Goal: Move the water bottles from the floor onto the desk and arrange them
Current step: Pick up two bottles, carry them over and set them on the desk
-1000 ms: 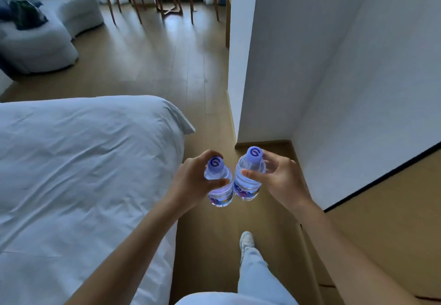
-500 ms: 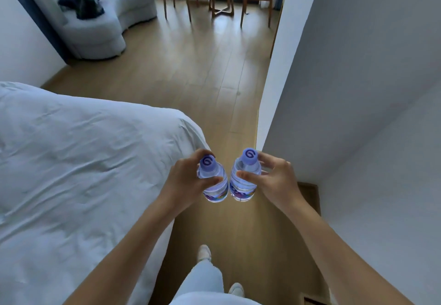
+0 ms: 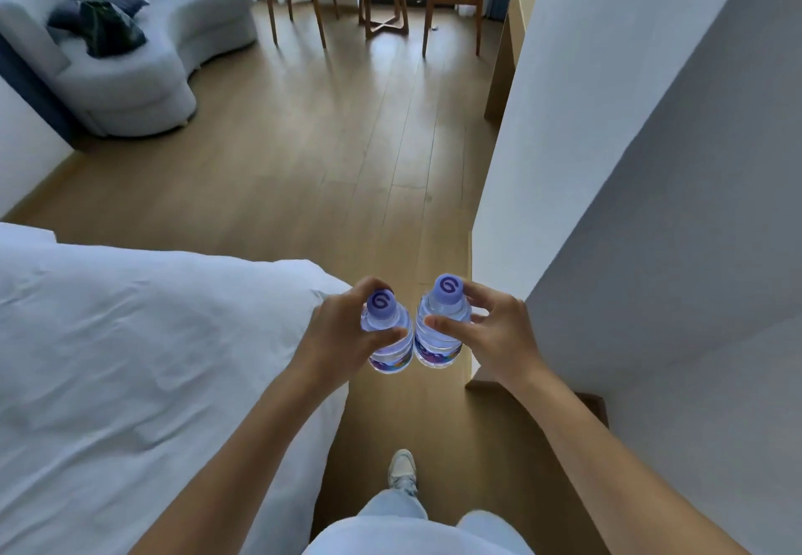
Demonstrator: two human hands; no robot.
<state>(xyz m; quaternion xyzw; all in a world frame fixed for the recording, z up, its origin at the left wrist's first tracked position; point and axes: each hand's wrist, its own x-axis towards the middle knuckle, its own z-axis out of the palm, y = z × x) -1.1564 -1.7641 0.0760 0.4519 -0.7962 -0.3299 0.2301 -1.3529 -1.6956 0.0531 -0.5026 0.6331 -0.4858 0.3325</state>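
Two water bottles, both upright, side by side, purple caps. Left hand (image 3: 343, 333) fingers curl round left bottle (image 3: 387, 337); right hand (image 3: 494, 333) fingers pinch right bottle (image 3: 438, 333). One bed (image 3: 130, 359) beside, two chairs far back.

Two bottle caps carry the only legible mark: a dark purple spiral emblem, like a curled "6" or "G", printed on pale lilac plastic. One sits on the left bottle's cap (image 3: 381, 303), just above the left hand's (image 3: 343, 333) grip. The same emblem sits on the right bottle's cap (image 3: 448, 289), just above the right hand's (image 3: 494, 337) pinch. Below each grip a coloured label band (image 3: 436, 354) wraps the bottle; its print is too blurred to read.
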